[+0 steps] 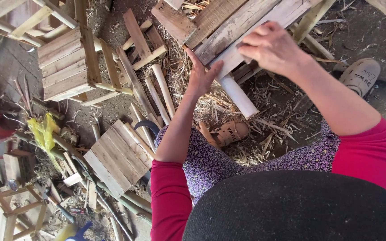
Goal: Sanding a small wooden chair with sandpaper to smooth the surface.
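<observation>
A wooden slatted panel (228, 27) of rough planks lies tilted in front of me, near the top centre. My left hand (202, 73) presses flat against its lower edge, fingers spread. Over the panel's planks my right hand (271, 47) curls, gripping the edge of one slat. A pale round wooden post (240, 96) sticks out beneath the panel. My arms wear red sleeves, and a patterned skirt covers my legs.
A small wooden crate (65, 67) stands at the left. A flat slatted board (117, 156) lies by my left knee among loose sticks and straw. Yellow plastic (43, 131) and frame pieces (10, 214) sit at far left. My beige shoes (231, 132) rest on dirt.
</observation>
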